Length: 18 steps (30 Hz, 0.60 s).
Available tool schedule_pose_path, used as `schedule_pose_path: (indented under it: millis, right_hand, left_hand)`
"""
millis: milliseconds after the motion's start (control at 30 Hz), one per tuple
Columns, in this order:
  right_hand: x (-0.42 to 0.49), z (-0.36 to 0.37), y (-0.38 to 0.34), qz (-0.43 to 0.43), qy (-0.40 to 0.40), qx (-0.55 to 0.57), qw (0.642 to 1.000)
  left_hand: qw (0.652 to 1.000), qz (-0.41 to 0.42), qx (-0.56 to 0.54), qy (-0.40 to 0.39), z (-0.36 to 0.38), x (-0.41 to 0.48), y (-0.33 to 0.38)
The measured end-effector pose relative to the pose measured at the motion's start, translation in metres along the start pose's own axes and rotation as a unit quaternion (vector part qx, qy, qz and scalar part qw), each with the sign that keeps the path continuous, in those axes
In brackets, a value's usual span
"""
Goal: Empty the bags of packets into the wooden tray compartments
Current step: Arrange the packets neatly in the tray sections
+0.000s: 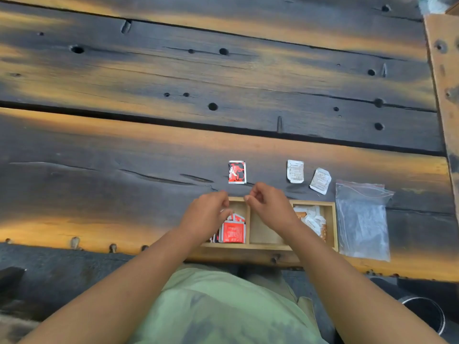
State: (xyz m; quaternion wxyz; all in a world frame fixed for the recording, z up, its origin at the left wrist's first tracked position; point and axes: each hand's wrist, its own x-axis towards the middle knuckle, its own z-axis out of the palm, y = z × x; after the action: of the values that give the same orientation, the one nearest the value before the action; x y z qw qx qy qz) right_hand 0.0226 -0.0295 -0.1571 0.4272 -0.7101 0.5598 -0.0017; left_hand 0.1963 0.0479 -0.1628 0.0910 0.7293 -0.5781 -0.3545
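A wooden tray [332,224] with three compartments lies at the table's near edge. Its left compartment holds red packets [232,232], the middle one [260,232] looks bare, and the right one holds white and orange packets [314,219]. My left hand [207,216] hovers over the left compartment and my right hand [269,209] over the divider. Both have thumb and fingers pinched close together. Whether a clear film is between them I cannot tell. An empty clear zip bag [362,219] lies flat just right of the tray.
A red and black packet [237,172] lies on the table beyond the tray. Two white packets [295,171] [320,181] lie further right. A light wooden post [444,83] runs along the table's right side. A dark round container [427,316] sits below the table edge.
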Motion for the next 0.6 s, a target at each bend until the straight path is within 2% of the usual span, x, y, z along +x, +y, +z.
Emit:
schedule_pose_path:
  millis: [133,400,600]
  right_hand:
    - [0.035,-0.009,-0.003,0.003,0.014,-0.010,1.000]
    - [0.101,-0.002,-0.003,-0.003,-0.016,-0.108,0.994]
    - [0.109,0.009,-0.002,0.016,-0.008,-0.105,0.994]
  left_hand:
    - [1.000,0.014,-0.012,0.024,-0.009,0.038,0.006]
    - [1.000,-0.016,-0.006,0.002,-0.004,0.107,-0.004]
    - [0.996,-0.052,-0.038,0.064,0.015,0.126,-0.004]
